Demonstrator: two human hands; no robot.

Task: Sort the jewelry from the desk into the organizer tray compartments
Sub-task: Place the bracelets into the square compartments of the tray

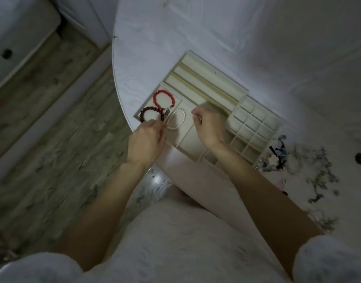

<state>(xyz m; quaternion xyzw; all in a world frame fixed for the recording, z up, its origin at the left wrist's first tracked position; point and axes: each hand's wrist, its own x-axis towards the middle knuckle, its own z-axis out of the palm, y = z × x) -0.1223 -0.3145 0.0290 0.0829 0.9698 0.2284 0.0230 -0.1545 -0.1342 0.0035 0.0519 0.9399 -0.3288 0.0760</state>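
My left hand [148, 137] pinches the pearl bracelet [176, 118] flat in its own tray [245, 92] compartment | right hand [209, 125] curled, grip unclear | beside red bracelet [163, 99] and dark bracelet [151, 113], sorting like with like | unsorted jewelry [310, 172] waits on desk [277, 48]

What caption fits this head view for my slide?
Both hands, left hand and right hand, over the organizer tray by a pearl bracelet; red bracelet already sorted.

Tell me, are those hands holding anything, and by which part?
The left hand pinches the pearl bracelet at its near end, over the tray. The right hand has curled fingers, perhaps on a thin strand; the blur hides it.
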